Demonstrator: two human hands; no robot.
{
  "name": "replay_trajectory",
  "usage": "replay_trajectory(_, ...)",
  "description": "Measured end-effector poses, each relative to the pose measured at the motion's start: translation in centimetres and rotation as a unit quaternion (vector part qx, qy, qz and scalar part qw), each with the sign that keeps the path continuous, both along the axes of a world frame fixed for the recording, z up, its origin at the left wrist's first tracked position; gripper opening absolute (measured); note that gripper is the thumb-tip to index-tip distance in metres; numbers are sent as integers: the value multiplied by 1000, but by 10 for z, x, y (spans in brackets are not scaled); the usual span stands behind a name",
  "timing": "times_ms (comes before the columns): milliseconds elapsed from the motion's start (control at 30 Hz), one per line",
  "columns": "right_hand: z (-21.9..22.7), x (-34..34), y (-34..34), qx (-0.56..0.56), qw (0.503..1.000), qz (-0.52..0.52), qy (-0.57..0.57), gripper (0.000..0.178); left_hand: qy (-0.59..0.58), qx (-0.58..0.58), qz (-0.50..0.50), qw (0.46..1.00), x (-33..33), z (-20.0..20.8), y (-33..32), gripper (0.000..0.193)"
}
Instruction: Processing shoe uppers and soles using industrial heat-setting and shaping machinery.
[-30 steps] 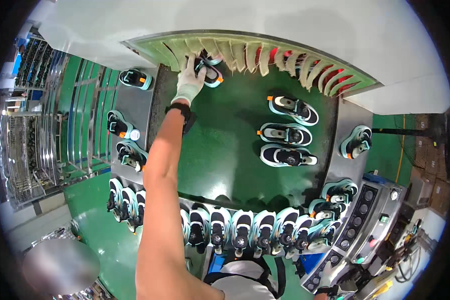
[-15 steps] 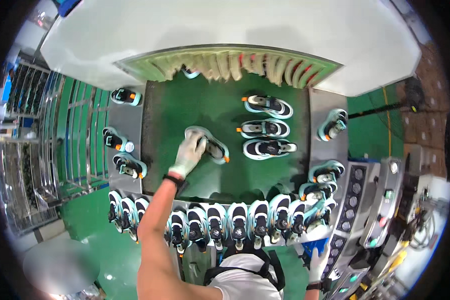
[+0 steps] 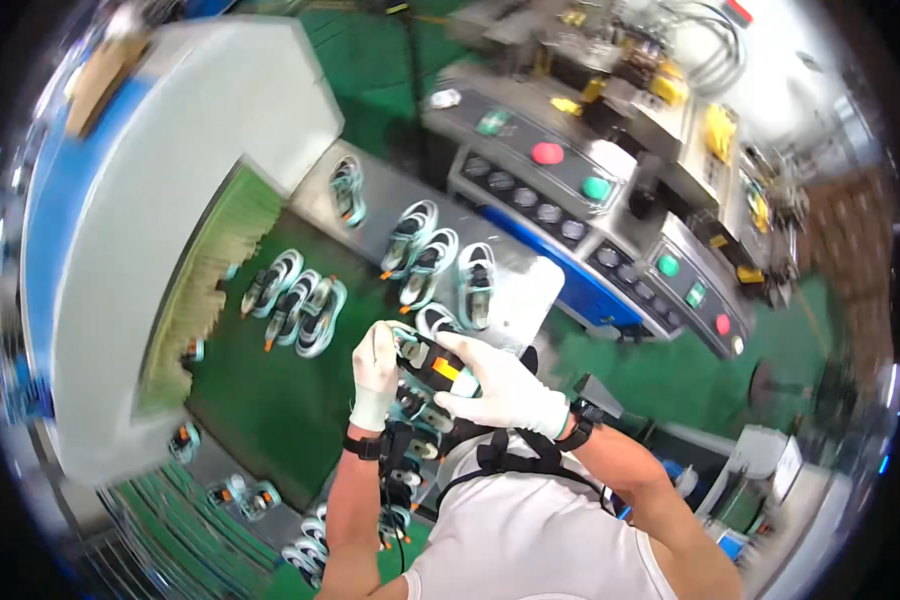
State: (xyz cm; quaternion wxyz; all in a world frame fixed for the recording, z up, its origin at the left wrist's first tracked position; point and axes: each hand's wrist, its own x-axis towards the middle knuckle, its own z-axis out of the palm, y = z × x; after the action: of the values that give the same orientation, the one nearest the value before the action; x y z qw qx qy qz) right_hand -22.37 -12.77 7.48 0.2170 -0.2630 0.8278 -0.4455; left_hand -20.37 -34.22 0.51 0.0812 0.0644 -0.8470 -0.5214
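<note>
Close to my body I hold a black sneaker [image 3: 428,362] with an orange heel tab, between both gloved hands. My left hand [image 3: 374,372] is closed at one end of it, its fingers curled. Around the heel end, beside the orange tab, my right hand [image 3: 505,388] grips with thumb and fingers spread along its sides. Parts of the sneaker are covered by the gloves. Just beyond my hands, a sneaker [image 3: 477,285] with a pale teal sole lies on the metal ledge [image 3: 515,305], among several similar ones.
Left of my hands runs a green belt [image 3: 270,385] with three sneakers [image 3: 295,305] in a row. A fringe curtain [image 3: 185,300] hangs from the white machine housing [image 3: 130,220]. A control panel [image 3: 545,150] with buttons stands at the far right. More sneakers [image 3: 305,550] line the lower left.
My view has swung to the right, toward the control panels. My left hand has come off the sneaker on the belt, and both hands now hold a sneaker near my body.
</note>
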Motion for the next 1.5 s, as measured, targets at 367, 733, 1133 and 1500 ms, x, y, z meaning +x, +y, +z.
replay_trajectory(367, 29, 4, 226, -63, 946, -307, -81, 70, 216, -290, -436, 824, -98, 117, 287, 10)
replay_trajectory(733, -12, 81, 419, -509, 636, -570, -109, 45, 142, -10, -453, 880, -253, 89, 594, 46)
replay_trajectory(1133, -30, 130, 455, -552, 521, -646, -82, 47, 40, -268, -328, 905, -426, -66, 754, 60)
replay_trajectory(1500, 11, 17, 489, -393, 643, -656, -28, 35, -88, 82, -409, 905, -324, 97, 576, 25)
